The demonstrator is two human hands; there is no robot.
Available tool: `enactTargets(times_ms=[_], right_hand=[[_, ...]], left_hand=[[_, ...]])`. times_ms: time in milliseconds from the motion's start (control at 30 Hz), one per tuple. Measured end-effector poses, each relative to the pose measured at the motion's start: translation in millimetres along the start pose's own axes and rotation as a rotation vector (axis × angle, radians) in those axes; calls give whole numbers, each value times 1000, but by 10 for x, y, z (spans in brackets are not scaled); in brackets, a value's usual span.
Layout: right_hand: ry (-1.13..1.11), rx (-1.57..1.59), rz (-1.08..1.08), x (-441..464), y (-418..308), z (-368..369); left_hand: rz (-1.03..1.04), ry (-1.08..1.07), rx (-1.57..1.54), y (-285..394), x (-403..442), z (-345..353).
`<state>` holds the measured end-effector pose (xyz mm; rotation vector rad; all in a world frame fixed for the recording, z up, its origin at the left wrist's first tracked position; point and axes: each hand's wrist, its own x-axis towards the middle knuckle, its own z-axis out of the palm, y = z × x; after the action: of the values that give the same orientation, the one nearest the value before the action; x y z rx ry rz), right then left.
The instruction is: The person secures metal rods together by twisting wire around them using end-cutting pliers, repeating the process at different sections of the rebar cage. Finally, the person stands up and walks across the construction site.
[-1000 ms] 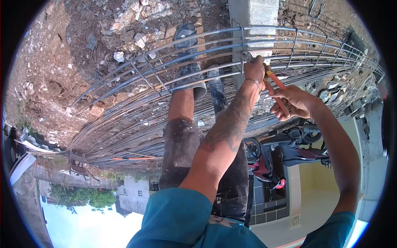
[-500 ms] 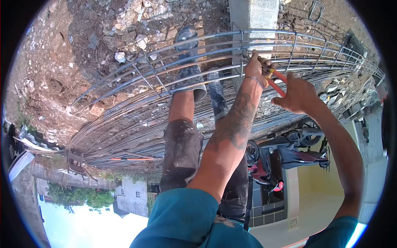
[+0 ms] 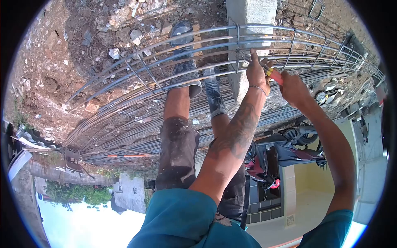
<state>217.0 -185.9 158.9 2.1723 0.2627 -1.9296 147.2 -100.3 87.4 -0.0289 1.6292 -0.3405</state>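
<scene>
Both my hands are at a long cage of steel reinforcing bars (image 3: 206,46) with cross ties. My left hand (image 3: 257,75), a bracelet at its wrist, is at a bar crossing beside one tie (image 3: 237,49). One digit stretches up to the bars and the other fingers curl; whatever they hold is hidden. My right hand (image 3: 294,89) is closed around the red handles of pincers (image 3: 276,76), which have yellow near the head. The pincers' jaws lie close against my left fingers, partly covered by them.
A concrete beam (image 3: 258,12) passes under the cage. Many loose steel bars (image 3: 136,138) lie beyond my boots (image 3: 182,35) on rubble ground. Parked motorcycles (image 3: 285,153) and a house wall are behind. A bent wire stirrup (image 3: 317,10) lies on the ground.
The pincers' red handles, spread apart before, are now squeezed together in my right hand. My left hand has shifted slightly downward in view relative to the bars, and the whole view moved a little.
</scene>
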Motion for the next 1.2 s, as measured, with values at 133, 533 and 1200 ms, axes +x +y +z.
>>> enactTargets(times_ms=[133,533,1200], right_hand=[[42,-19,-96,258,299,140],[133,65,-266,714,604,424],[-543,687,263,-72,-285,-425]], left_hand=[[89,71,133,-158,193,110],[369,132,173,-388,491,120],[2,220,454,204,-151,128]])
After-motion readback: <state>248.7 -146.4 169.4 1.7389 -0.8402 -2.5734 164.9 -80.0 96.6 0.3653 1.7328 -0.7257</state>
